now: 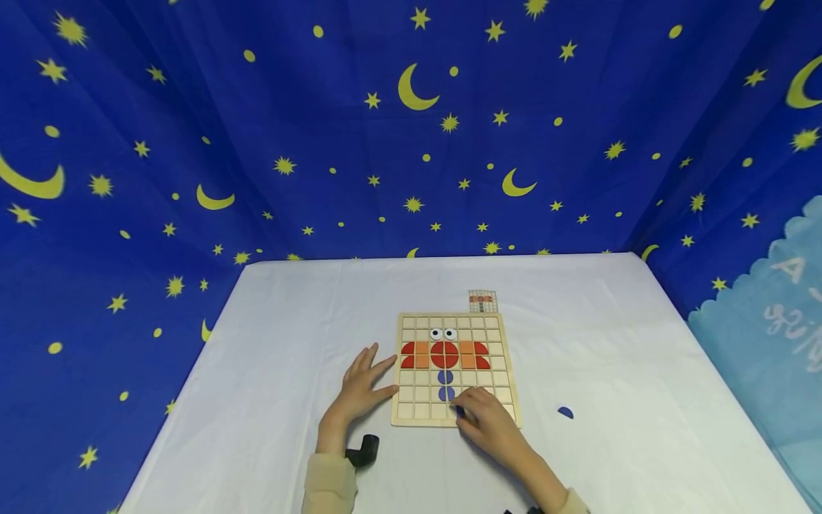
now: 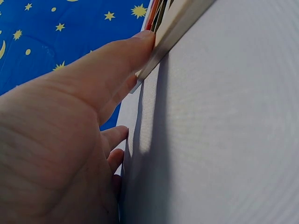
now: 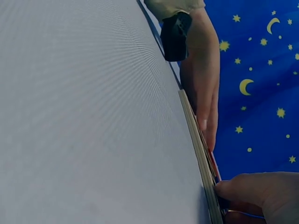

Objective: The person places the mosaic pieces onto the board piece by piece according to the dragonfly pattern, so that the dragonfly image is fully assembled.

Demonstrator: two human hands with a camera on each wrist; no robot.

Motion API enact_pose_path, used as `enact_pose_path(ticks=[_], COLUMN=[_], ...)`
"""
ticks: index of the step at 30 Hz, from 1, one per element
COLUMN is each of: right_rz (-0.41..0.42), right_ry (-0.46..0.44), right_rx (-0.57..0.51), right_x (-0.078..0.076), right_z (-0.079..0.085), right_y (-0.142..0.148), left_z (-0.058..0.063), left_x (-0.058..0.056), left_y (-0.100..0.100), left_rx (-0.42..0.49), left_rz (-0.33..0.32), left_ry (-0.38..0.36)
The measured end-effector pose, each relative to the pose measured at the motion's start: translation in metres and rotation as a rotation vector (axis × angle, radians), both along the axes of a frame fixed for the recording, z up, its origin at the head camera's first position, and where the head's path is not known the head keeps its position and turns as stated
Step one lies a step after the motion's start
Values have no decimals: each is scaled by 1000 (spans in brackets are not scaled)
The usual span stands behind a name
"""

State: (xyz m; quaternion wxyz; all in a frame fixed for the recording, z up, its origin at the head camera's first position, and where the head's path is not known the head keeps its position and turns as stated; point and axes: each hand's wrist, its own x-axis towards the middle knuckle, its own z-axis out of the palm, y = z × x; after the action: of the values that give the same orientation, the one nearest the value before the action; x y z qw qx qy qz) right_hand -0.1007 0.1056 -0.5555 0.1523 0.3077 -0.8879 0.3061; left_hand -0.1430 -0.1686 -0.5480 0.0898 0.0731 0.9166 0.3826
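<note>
A square wooden grid board lies on the white table. My left hand, fingers spread, touches its left edge with thumb and index finger; the left wrist view shows the thumb against the rim. Over the board's lower right part, my right hand pinches a small blue piece, largely hidden by the fingers. Just above it in the grid sit blue rounded pieces. Higher up are a red circle of quarter pieces, orange squares, red side pieces and two eye pieces.
A loose blue half-circle lies on the table right of the board. A small pattern card touches or nearly touches the board's far edge. A black device is at the left wrist. Blue star-print cloth surrounds the table.
</note>
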Motion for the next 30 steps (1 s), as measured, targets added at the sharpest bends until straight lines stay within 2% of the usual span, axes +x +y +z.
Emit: enact_pose_path(ticks=[7, 18, 25, 30], right_rz=[3, 45, 86, 67], right_ry=[-37, -163, -136, -147], right_rx=[-10, -115, -172, -163], right_x=[-1, 1, 0, 1], right_z=[-2, -3, -6, -5], right_y=[-1, -5, -10, -10], left_z=[0, -1, -2, -2], left_x=[0, 0, 0, 0], left_y=[0, -1, -1, -1], left_rx=[-3, 4, 6, 10], left_rz=[-1, -4, -8, -5], left_ry=[8, 10, 9, 18])
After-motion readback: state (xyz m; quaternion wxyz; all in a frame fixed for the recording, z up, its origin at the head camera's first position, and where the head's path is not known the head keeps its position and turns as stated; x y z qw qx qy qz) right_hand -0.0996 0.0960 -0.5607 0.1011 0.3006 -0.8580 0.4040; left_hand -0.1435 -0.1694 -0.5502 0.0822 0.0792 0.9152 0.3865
